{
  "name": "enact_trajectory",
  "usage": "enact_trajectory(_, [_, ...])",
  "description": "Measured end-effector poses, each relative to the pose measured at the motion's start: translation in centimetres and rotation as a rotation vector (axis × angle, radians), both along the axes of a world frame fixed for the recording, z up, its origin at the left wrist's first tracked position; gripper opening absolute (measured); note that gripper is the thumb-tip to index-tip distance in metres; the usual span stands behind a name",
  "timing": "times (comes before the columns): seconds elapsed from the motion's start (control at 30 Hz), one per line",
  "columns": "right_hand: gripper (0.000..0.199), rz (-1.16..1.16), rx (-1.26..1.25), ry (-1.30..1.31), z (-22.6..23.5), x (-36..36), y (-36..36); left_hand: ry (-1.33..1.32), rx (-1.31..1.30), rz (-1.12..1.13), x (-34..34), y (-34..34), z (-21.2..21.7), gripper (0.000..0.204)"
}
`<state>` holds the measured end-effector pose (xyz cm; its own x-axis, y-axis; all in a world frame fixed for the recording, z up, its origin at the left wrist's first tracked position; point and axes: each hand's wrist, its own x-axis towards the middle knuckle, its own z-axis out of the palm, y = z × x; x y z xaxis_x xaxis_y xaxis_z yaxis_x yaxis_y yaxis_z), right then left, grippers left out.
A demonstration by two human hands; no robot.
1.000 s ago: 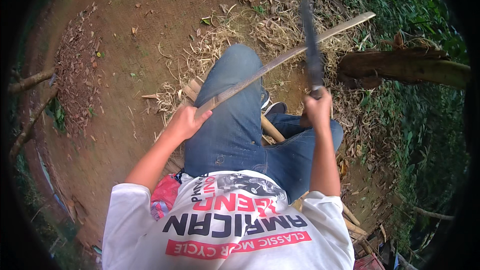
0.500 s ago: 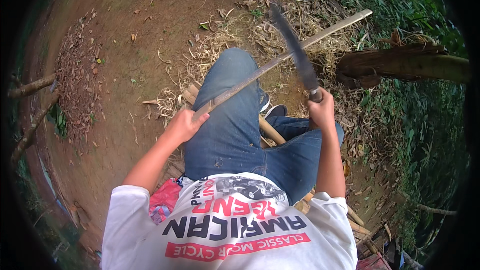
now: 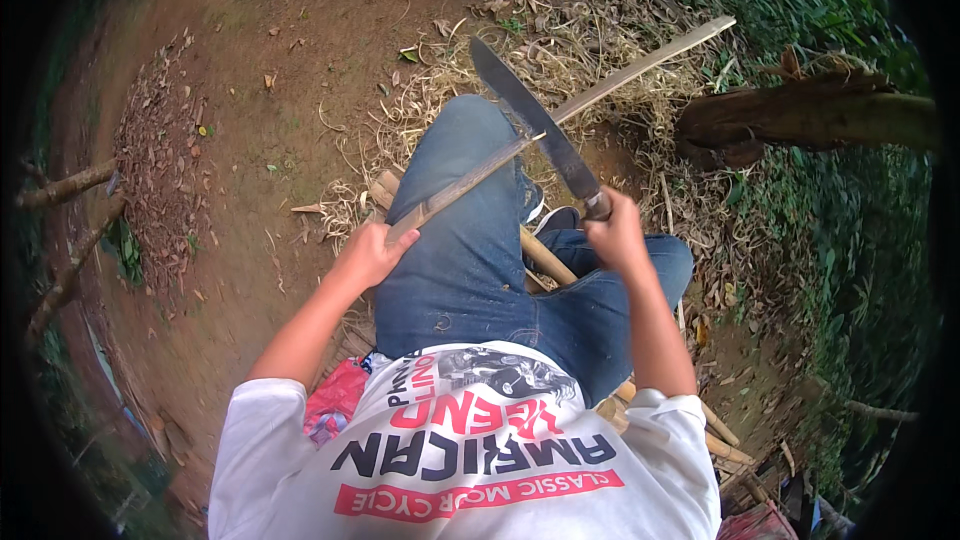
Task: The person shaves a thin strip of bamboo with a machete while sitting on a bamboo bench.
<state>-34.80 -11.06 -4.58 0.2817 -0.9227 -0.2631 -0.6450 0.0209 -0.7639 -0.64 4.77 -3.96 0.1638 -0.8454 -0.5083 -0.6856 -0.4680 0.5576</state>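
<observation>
The fingers of my left hand point(image 3: 366, 256) are clamped round the near end of a long, slim wooden strip point(image 3: 465, 183), my thumb lying along its upper side. From there the strip slants up and to the right, over my left thigh point(image 3: 440, 250) and out past the knee, its far end pale above the ground. My right hand point(image 3: 618, 230) is closed firmly on the short handle of a big dark knife point(image 3: 510, 95), whose broad blade points up and to the left. The blade crosses the strip partway along, just beyond my knee, and a small bright sliver of bare wood shows at the crossing, right beside the metal.

I am sitting with my right leg point(image 3: 600, 315) folded to the side, in worn blue jeans and a white printed shirt point(image 3: 470, 470). Between my legs I can see dark shoes point(image 3: 560, 222) and a round pale pole point(image 3: 545, 258). Curly dry shavings point(image 3: 590, 65) litter the brown soil point(image 3: 290, 90) ahead of me, mixed with dead leaves. A thick log point(image 3: 800, 122) lies off to my right, in front of dense green plants point(image 3: 860, 210). A pinkish-red cloth-like bundle point(image 3: 335, 395) sits by my left hip, and some branches point(image 3: 70, 185) stick in at the far left.
</observation>
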Motion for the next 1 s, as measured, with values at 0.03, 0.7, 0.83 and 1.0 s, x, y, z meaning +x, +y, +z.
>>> enact_trajectory(0.03, [0.012,0.012,0.015,0.042,1.2,-0.1,-1.3,0.028,0.021,0.004,0.1,-0.1,0.1,0.068])
enact_trajectory(0.7, [0.018,-0.086,0.064,-0.03,0.4,1.3,0.2,0.036,0.079,0.033,-0.3,-0.6,0.6,0.076])
enact_trajectory(0.83, [0.024,0.066,0.084,0.03,-0.2,3.0,4.1,-0.03,0.042,0.026,-0.2,-0.5,0.2,0.077])
enact_trajectory(1.0, [0.023,-0.071,0.171,0.034,0.4,3.4,3.1,-0.003,0.063,0.021,-0.2,-0.3,0.9,0.079])
